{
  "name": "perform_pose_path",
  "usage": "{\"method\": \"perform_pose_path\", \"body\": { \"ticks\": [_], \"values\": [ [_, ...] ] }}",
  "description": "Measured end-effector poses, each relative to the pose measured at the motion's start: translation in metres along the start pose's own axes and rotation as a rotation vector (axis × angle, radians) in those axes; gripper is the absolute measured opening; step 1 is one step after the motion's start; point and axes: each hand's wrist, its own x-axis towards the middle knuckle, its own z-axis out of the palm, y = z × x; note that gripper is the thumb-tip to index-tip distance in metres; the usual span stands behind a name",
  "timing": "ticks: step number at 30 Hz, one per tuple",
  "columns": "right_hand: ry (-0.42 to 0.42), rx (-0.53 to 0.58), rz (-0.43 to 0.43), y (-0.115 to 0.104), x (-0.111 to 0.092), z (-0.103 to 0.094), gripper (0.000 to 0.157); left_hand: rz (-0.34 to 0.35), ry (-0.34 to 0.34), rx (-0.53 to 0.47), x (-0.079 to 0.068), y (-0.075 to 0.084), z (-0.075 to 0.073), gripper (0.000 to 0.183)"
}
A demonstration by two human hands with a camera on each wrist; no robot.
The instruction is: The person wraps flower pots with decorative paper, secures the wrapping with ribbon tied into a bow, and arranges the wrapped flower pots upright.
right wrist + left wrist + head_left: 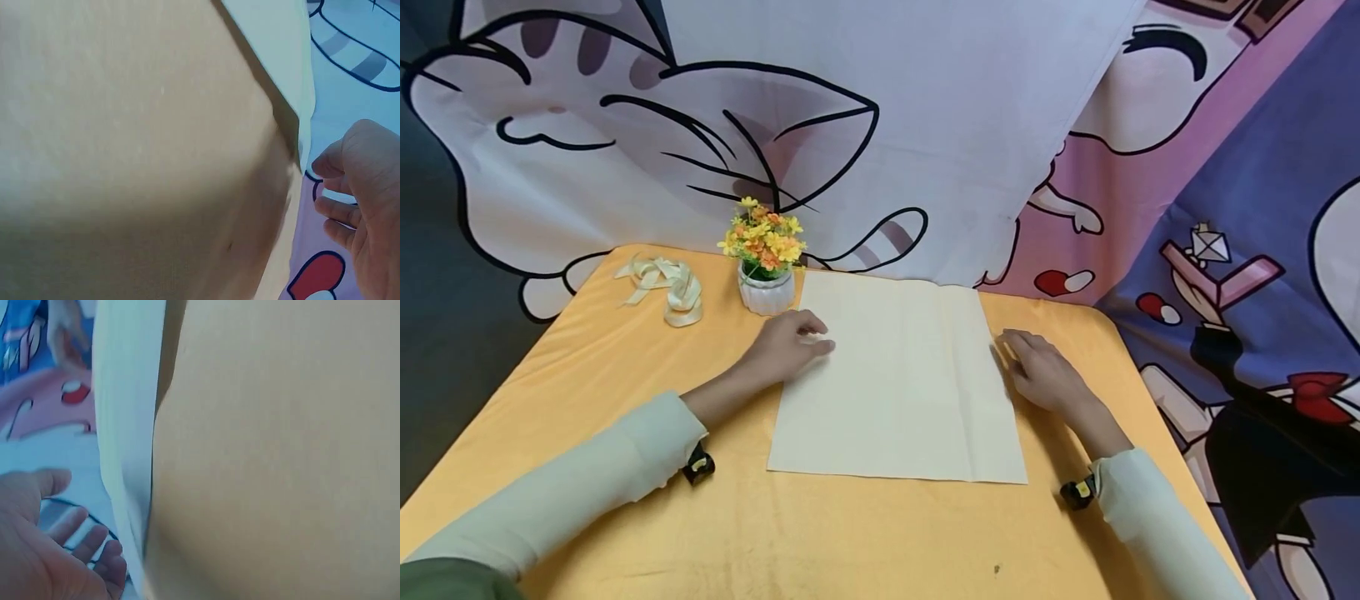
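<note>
A cream, roughly square sheet (895,383) lies flat on the orange-yellow tablecloth (850,533), with faint creases down its right half. Over its left edge is my left hand (786,346), thumb and fingers apart and loosely bent. In the left wrist view that hand (44,544) holds nothing. My right hand (1043,371) is beside the sheet's right edge, its fingers pointing toward it. The right wrist view shows this hand (375,194) with relaxed, slightly bent fingers and nothing between them. Whether either hand touches the sheet, I cannot tell.
A white pot (766,292) of yellow and orange flowers (765,240) stands by the sheet's far left corner. Left of it lies a loosely curled cream ribbon (683,304). Behind the table hangs a cartoon-printed cloth (970,167).
</note>
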Motion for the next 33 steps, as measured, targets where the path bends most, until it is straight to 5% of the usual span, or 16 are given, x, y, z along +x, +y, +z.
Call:
{"method": "perform_pose_path", "body": {
  "ticks": [7, 10, 16, 21, 26, 33],
  "values": [
    [-0.080, 0.054, -0.035, -0.022, -0.013, -0.008, 0.060, -0.256, 0.330, -0.163, 0.044, -0.087, -0.017, 0.056],
    [-0.153, 0.080, -0.050, -0.034, -0.021, -0.010, 0.077, -0.290, 0.390, -0.208, 0.050, -0.101, -0.026, 0.070],
    [-0.210, 0.076, -0.105, -0.052, -0.038, -0.006, 0.097, -0.343, 0.409, -0.163, 0.051, -0.095, -0.037, 0.111],
    [-0.239, 0.071, -0.130, -0.058, -0.050, 0.001, 0.098, -0.317, 0.372, -0.149, 0.052, -0.083, -0.044, 0.140],
    [-0.265, 0.096, -0.117, -0.059, -0.056, 0.005, 0.094, -0.253, 0.310, -0.130, 0.055, -0.074, -0.049, 0.150],
    [-0.280, 0.118, -0.097, -0.060, -0.056, 0.008, 0.091, -0.214, 0.294, -0.144, 0.052, -0.062, -0.054, 0.138]
  ]
}}
